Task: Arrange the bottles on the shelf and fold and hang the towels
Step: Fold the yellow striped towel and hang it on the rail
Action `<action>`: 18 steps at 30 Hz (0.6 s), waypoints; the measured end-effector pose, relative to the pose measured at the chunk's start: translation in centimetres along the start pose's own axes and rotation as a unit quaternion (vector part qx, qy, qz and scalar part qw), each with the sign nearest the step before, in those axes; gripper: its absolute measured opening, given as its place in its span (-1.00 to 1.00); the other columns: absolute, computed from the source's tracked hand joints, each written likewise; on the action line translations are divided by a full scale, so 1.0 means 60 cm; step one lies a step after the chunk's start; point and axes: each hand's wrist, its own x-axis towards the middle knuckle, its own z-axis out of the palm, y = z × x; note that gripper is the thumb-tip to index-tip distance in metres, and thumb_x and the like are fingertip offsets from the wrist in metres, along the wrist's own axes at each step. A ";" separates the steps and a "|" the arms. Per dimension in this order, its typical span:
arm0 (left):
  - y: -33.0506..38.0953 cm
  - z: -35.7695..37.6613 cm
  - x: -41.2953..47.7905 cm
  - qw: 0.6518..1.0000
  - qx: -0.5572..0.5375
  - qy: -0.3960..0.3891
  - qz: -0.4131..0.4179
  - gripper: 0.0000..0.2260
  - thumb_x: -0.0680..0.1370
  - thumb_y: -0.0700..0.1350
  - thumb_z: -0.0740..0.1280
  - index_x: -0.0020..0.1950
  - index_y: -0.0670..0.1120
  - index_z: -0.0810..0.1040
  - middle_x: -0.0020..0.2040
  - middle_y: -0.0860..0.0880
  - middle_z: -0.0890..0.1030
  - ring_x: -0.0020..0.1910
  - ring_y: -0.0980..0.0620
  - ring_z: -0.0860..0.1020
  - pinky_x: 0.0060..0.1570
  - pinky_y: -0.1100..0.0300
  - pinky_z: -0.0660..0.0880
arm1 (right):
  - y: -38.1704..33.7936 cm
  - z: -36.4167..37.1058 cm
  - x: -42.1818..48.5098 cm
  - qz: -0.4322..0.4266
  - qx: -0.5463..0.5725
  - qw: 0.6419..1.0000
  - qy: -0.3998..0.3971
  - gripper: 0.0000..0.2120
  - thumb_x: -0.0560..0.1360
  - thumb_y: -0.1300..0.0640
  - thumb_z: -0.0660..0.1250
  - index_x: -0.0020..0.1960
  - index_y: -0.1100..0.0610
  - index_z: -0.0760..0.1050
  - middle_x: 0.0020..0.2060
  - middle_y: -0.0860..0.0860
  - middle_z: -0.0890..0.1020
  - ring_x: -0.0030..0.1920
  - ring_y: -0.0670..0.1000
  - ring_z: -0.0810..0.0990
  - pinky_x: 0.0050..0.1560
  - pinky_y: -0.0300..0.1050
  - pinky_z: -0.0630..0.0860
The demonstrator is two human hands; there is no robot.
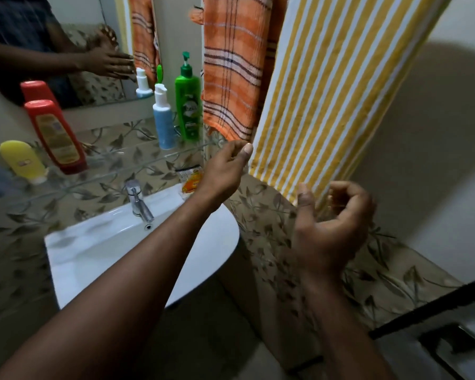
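Two towels hang at the wall to the right of the mirror [80,50]: an orange plaid cloth towel [231,64] and, just beside it on the right, a wide yellow-and-white striped towel [340,91]. Both my hands are raised in front of the striped one, apart from each other.

My left hand [225,171] reaches out over the white ceramic sink [107,242]. Its fingers are loosely curled with the thumb out, and it holds nothing. It sits just below the orange towel's bottom corner and at the striped towel's left edge; I cannot tell if the thumb touches the cloth.

My right hand [332,223] is palm-up and lower, with its fingers loosely curled and a wide gap to the thumb. Nothing is gripped. The striped towel's bottom corner hangs just behind that gap; the blur hides any contact.

Bottles stand on the clear glass shelf [115,160] above the sink, well left of both hands. A green pump bottle [188,105] and a blue-and-white pump bottle [163,124] stand upright side by side at the right end, nearest my left hand. A red flip-cap bottle [55,135] and a yellow squat bottle [22,160] stand cap-down further left.

A chrome tap [139,201] sits on the sink rim. A small orange sachet [191,178] lies at the sink's back corner, just left of my left wrist.
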 end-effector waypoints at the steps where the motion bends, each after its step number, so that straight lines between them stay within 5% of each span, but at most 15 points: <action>1: 0.005 0.009 0.006 1.000 -0.002 -0.009 -0.001 -0.81 0.72 0.09 0.26 0.17 0.05 0.60 0.10 0.08 0.67 0.11 0.09 0.63 0.20 -0.04 0.59 | 0.019 -0.004 0.016 0.039 -0.016 0.999 -0.008 -0.52 0.48 -0.07 0.56 0.18 0.22 0.48 0.07 0.11 0.53 0.06 0.15 0.56 0.06 0.20 0.54; 4: 0.011 0.031 0.015 0.999 -0.026 -0.039 -0.017 -0.70 0.71 0.11 0.27 0.35 0.00 0.56 0.24 0.06 0.65 0.22 0.07 0.62 0.29 -0.10 0.58 | 0.048 -0.002 0.049 0.138 -0.054 0.986 -0.083 -0.24 0.40 -0.29 0.55 0.36 0.17 0.41 0.22 0.07 0.54 0.22 0.11 0.55 0.22 0.14 0.54; 7: 0.013 0.041 0.018 0.998 -0.036 -0.054 -0.022 -0.58 0.67 0.16 0.26 0.49 0.02 0.49 0.34 0.08 0.62 0.29 0.04 0.61 0.32 -0.12 0.57 | 0.044 0.005 0.067 0.190 -0.028 0.973 -0.125 -0.24 0.36 -0.34 0.55 0.35 0.10 0.45 0.19 0.03 0.63 0.19 0.10 0.63 0.16 0.06 0.59; 10: 0.011 0.040 0.027 0.995 -0.074 -0.061 -0.034 -0.72 0.70 0.09 0.27 0.35 0.04 0.60 0.23 0.05 0.69 0.20 0.01 0.67 0.25 -0.13 0.62 | 0.032 0.011 0.074 0.197 -0.014 0.970 -0.141 -0.32 0.32 -0.39 0.54 0.21 0.06 0.54 0.02 -0.03 0.69 0.01 0.06 0.69 -0.03 0.05 0.64; 14: -0.009 0.019 0.045 0.983 -0.127 -0.111 -0.068 -0.85 0.69 -0.01 0.35 0.17 0.02 0.68 0.13 0.02 0.74 0.12 -0.03 0.72 0.20 -0.08 0.64 | 0.035 0.015 0.078 0.253 0.048 0.954 -0.157 -0.64 0.42 -0.17 0.60 -0.02 0.09 0.64 -0.15 -0.08 0.72 -0.16 -0.04 0.72 -0.21 -0.14 0.54; 18: -0.015 -0.012 0.068 0.953 -0.185 -0.208 -0.119 -0.85 0.65 -0.12 0.36 0.18 -0.10 0.67 0.12 -0.03 0.76 0.18 -0.14 0.70 0.22 -0.04 0.61 | 0.047 0.010 0.074 0.309 0.205 0.912 -0.176 -0.80 0.54 0.19 0.52 0.16 0.14 0.68 0.03 -0.03 0.77 0.07 -0.01 0.75 0.08 -0.03 0.66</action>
